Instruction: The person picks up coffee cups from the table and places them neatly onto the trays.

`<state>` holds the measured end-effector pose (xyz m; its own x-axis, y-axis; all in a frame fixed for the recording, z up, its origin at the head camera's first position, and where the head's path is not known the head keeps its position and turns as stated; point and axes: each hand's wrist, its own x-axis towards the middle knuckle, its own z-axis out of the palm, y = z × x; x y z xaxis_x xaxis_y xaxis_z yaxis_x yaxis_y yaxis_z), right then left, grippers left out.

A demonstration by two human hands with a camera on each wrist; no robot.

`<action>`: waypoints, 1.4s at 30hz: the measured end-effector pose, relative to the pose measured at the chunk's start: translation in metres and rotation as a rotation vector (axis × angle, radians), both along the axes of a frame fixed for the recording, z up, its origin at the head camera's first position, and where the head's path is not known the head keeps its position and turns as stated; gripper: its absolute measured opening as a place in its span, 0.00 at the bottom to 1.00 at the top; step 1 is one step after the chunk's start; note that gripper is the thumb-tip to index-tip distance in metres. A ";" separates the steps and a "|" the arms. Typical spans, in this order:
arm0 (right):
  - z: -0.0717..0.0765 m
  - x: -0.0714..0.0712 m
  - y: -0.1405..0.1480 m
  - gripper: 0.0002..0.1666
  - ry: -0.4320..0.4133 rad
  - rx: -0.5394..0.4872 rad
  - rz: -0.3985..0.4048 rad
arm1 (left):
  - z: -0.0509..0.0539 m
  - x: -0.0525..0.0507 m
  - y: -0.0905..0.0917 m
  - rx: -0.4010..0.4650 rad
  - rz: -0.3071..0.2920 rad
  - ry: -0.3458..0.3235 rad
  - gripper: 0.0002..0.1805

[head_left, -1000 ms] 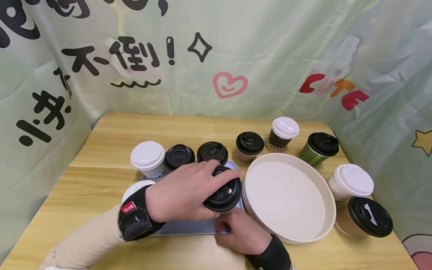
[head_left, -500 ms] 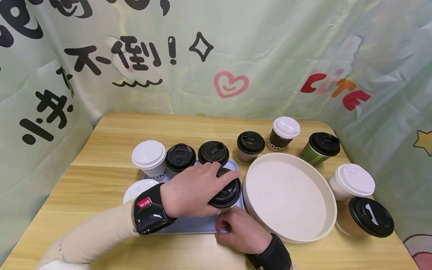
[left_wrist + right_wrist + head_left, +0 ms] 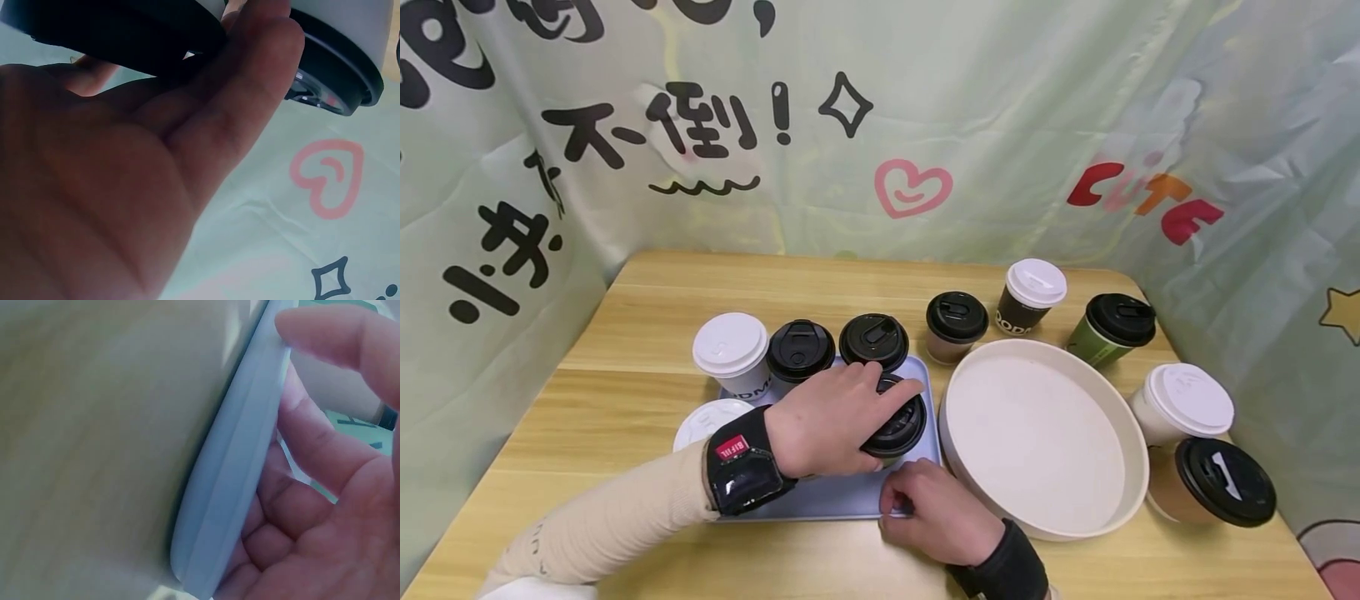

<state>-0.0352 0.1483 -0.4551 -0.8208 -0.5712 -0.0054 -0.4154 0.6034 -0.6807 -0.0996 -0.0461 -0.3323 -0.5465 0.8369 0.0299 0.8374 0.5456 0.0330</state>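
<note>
My left hand (image 3: 823,421) grips a paper cup with a black lid (image 3: 901,432) from above, over the right part of a pale blue tray (image 3: 842,502). The fingers also curl round the dark lid in the left wrist view. At the tray's near right corner, my right hand (image 3: 940,512) pinches the rim; its thumb (image 3: 331,334) lies on the tray edge (image 3: 231,481) in the right wrist view. Behind the held cup stand a white-lidded cup (image 3: 730,346) and two black-lidded cups (image 3: 801,352). Another white lid (image 3: 706,422) is partly hidden by my left wrist.
A round cream tray (image 3: 1045,442) with a raised rim stands right of the blue tray. Around it are several lidded cups, including a green one (image 3: 1090,343) and a brown one (image 3: 1183,487). A printed curtain (image 3: 985,100) hangs behind the wooden table (image 3: 700,275).
My left hand has shifted the held cup slightly left and lower toward the tray, showing more of the tray's right edge. The right hand stays at the tray corner.
</note>
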 end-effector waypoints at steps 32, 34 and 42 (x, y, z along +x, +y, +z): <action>0.000 0.000 0.000 0.10 -0.023 0.005 -0.007 | -0.011 -0.003 0.000 -0.015 0.020 -0.066 0.47; 0.000 0.000 0.000 0.11 -0.016 0.003 -0.007 | -0.011 -0.003 0.000 -0.017 0.021 -0.065 0.47; -0.001 0.000 -0.001 0.11 0.003 0.006 -0.005 | -0.012 -0.003 0.000 -0.032 0.024 -0.068 0.48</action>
